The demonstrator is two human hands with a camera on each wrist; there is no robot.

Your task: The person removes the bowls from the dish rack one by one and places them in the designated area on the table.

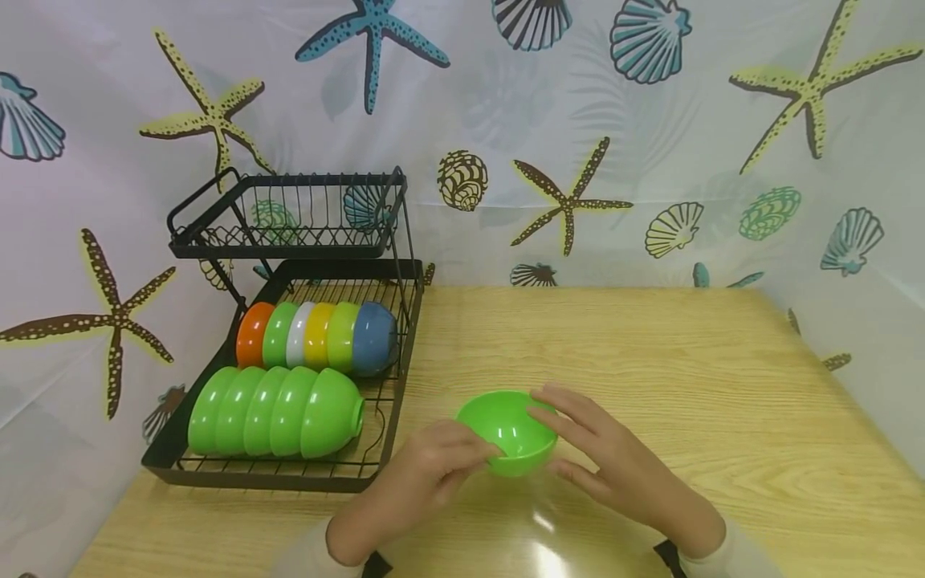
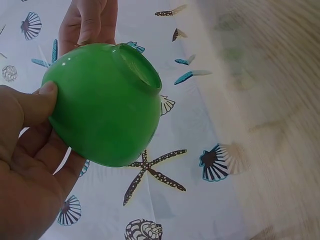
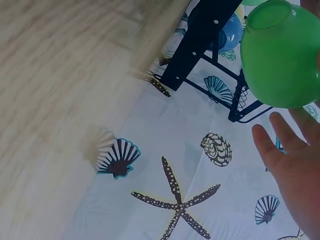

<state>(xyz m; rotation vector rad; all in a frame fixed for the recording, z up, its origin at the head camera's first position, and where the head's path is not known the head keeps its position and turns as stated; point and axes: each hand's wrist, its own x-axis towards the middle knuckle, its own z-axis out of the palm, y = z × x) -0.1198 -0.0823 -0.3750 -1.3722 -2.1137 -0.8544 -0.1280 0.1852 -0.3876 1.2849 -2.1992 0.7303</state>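
A bright green bowl [image 1: 511, 424] is held above the table with its hollow facing up. My left hand [image 1: 442, 461] pinches its near left rim; in the left wrist view the thumb lies against the bowl's outer wall [image 2: 100, 110]. On the far side, my right hand [image 1: 596, 441] has its fingers spread around the bowl's right edge. Fingertips overlap the rim in the head view, but firm contact cannot be told. From the right wrist view, the bowl's underside and foot ring [image 3: 267, 17] show beside the loosely extended fingers.
A black two-tier dish rack [image 1: 282, 484] stands on the left of the wooden table [image 1: 650, 353]. Its lower tier holds a front row of green bowls [image 1: 275, 413] and a back row of smaller coloured bowls [image 1: 318, 337]. A patterned curtain [image 1: 462, 120] hangs behind.
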